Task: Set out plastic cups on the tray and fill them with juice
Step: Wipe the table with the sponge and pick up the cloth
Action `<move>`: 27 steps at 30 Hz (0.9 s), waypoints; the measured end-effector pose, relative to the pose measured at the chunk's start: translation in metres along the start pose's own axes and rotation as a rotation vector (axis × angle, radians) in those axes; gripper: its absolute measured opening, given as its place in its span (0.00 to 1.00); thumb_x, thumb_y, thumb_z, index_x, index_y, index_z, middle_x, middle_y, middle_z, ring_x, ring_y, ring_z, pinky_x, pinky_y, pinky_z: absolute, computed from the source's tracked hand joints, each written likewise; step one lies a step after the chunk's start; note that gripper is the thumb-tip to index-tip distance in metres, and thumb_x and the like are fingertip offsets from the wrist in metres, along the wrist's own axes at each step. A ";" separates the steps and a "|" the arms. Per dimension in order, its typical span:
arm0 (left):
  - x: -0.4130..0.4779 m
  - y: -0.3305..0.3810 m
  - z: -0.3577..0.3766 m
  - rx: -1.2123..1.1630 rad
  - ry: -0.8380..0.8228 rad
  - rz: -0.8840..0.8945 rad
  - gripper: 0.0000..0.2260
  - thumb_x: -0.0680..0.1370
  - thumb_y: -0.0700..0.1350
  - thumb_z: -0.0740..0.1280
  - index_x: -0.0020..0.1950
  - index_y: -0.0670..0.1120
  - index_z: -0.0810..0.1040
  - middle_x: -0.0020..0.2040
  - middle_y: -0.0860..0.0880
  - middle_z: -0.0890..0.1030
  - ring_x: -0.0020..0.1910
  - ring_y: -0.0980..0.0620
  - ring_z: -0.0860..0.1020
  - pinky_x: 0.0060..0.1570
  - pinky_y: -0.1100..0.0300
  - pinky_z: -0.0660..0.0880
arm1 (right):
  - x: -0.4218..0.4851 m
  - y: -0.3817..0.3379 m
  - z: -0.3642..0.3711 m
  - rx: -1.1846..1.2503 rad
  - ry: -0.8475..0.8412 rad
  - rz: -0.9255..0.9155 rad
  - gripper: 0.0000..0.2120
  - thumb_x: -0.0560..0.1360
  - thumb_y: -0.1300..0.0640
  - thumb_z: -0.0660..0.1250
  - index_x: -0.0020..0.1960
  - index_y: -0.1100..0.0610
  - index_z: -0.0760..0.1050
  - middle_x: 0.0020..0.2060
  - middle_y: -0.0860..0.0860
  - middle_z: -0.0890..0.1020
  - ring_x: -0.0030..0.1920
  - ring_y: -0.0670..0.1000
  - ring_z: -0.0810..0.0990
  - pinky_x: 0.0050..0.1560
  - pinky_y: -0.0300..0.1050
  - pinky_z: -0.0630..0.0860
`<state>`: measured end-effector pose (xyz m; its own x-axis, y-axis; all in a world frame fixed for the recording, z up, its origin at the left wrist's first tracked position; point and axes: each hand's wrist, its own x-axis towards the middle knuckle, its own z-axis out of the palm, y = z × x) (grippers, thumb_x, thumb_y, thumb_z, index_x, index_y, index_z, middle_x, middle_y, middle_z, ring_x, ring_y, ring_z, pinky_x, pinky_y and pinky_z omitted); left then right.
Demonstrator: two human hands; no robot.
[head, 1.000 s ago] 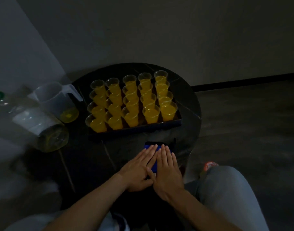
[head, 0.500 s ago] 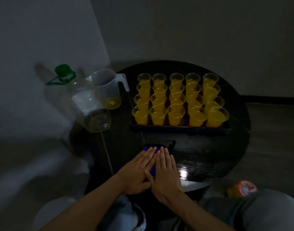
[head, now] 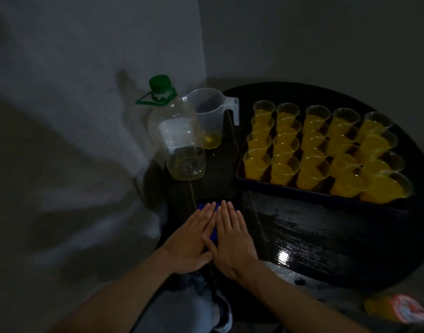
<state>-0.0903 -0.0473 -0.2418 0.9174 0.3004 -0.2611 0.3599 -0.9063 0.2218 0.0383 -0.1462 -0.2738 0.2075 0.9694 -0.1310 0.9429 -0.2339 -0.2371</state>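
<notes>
The left hand (head: 194,239) and right hand (head: 233,241) rest flat on a blue object (head: 202,206), fingers (head: 230,212) straight, holding nothing. Beyond the fingers, the cups (head: 309,150) on the tray (head: 302,196) look full, so pouring seems finished.

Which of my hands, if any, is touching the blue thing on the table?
Touching, both: the head view shows left hand and right hand lying flat on the blue thing, fingers straight.

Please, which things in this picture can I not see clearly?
Head view, dim light:
- Blue object: mostly covered by the left hand and right hand; its kind is unclear.
- Orange item, lower right: blurred, cannot be identified.
- Bottle label: too blurred to read.
- Back cups: partly hidden by front cups.
</notes>
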 end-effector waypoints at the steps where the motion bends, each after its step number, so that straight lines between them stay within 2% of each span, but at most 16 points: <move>1: -0.004 -0.002 0.001 -0.008 0.004 -0.018 0.42 0.75 0.59 0.51 0.81 0.45 0.33 0.81 0.49 0.31 0.77 0.57 0.27 0.77 0.58 0.33 | 0.002 -0.002 0.000 0.007 0.002 -0.025 0.41 0.79 0.31 0.34 0.79 0.60 0.36 0.78 0.56 0.35 0.78 0.55 0.31 0.76 0.55 0.36; 6: -0.016 -0.004 0.011 -0.025 0.005 -0.112 0.43 0.74 0.60 0.51 0.80 0.44 0.32 0.80 0.47 0.30 0.78 0.53 0.28 0.78 0.53 0.35 | 0.010 -0.005 0.005 -0.009 -0.011 -0.117 0.41 0.80 0.30 0.37 0.80 0.60 0.47 0.80 0.57 0.47 0.80 0.57 0.41 0.75 0.58 0.43; 10: -0.018 0.008 0.011 -0.016 -0.003 -0.155 0.44 0.71 0.61 0.47 0.80 0.42 0.31 0.78 0.45 0.26 0.76 0.53 0.24 0.76 0.54 0.30 | 0.008 0.000 0.003 -0.042 -0.032 -0.195 0.42 0.79 0.30 0.33 0.80 0.59 0.39 0.80 0.56 0.40 0.79 0.55 0.33 0.76 0.58 0.39; 13: -0.020 0.021 0.017 -0.058 0.030 -0.184 0.43 0.72 0.61 0.47 0.79 0.42 0.31 0.77 0.45 0.26 0.75 0.54 0.23 0.75 0.53 0.29 | 0.001 0.005 -0.003 -0.038 -0.009 -0.240 0.41 0.79 0.30 0.33 0.80 0.59 0.40 0.80 0.56 0.41 0.79 0.55 0.35 0.75 0.57 0.39; 16: -0.019 0.037 0.029 -0.087 0.071 -0.244 0.44 0.72 0.60 0.50 0.79 0.42 0.31 0.79 0.44 0.28 0.77 0.51 0.25 0.77 0.50 0.32 | -0.012 0.014 -0.007 -0.038 -0.037 -0.290 0.41 0.79 0.30 0.33 0.80 0.58 0.37 0.79 0.54 0.38 0.78 0.53 0.32 0.76 0.55 0.37; 18: -0.017 0.048 0.039 -0.091 0.063 -0.286 0.45 0.72 0.60 0.51 0.79 0.42 0.31 0.79 0.45 0.28 0.78 0.49 0.27 0.77 0.49 0.34 | -0.021 0.021 -0.007 -0.035 -0.014 -0.305 0.40 0.80 0.31 0.36 0.80 0.59 0.40 0.80 0.54 0.40 0.79 0.54 0.35 0.75 0.53 0.38; 20: -0.016 0.061 0.042 -0.102 0.101 -0.304 0.47 0.71 0.60 0.56 0.81 0.41 0.38 0.82 0.43 0.36 0.81 0.48 0.34 0.77 0.49 0.38 | -0.032 0.029 -0.005 -0.053 0.013 -0.301 0.39 0.82 0.32 0.42 0.80 0.61 0.49 0.80 0.57 0.50 0.80 0.57 0.44 0.75 0.52 0.43; 22: -0.015 0.075 0.046 -0.109 0.087 -0.292 0.47 0.71 0.60 0.58 0.82 0.41 0.40 0.82 0.43 0.36 0.80 0.49 0.33 0.77 0.51 0.36 | -0.045 0.037 -0.003 -0.075 0.027 -0.291 0.38 0.82 0.33 0.45 0.79 0.61 0.55 0.79 0.58 0.56 0.80 0.57 0.51 0.74 0.52 0.47; 23: -0.015 0.083 0.045 -0.106 0.074 -0.289 0.47 0.70 0.60 0.58 0.82 0.41 0.41 0.82 0.42 0.37 0.80 0.49 0.33 0.77 0.52 0.36 | -0.052 0.041 -0.003 -0.078 0.030 -0.289 0.38 0.82 0.33 0.46 0.79 0.61 0.56 0.79 0.57 0.57 0.79 0.57 0.52 0.74 0.52 0.48; 26: -0.012 0.105 0.048 -0.086 0.020 -0.264 0.49 0.66 0.63 0.62 0.80 0.36 0.58 0.82 0.37 0.55 0.81 0.43 0.49 0.75 0.49 0.48 | -0.072 0.057 -0.004 -0.089 0.045 -0.271 0.38 0.82 0.33 0.47 0.79 0.61 0.56 0.79 0.57 0.56 0.80 0.56 0.52 0.74 0.52 0.48; 27: -0.011 0.111 0.051 -0.078 0.028 -0.251 0.48 0.67 0.63 0.63 0.80 0.36 0.58 0.81 0.37 0.55 0.81 0.43 0.49 0.75 0.49 0.48 | -0.078 0.063 -0.005 -0.099 0.048 -0.264 0.38 0.82 0.33 0.47 0.79 0.61 0.56 0.79 0.57 0.56 0.80 0.56 0.52 0.74 0.52 0.48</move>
<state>-0.0690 -0.1662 -0.2625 0.8018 0.5221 -0.2908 0.5878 -0.7769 0.2258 0.0827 -0.2361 -0.2741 -0.0389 0.9988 -0.0311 0.9863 0.0334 -0.1617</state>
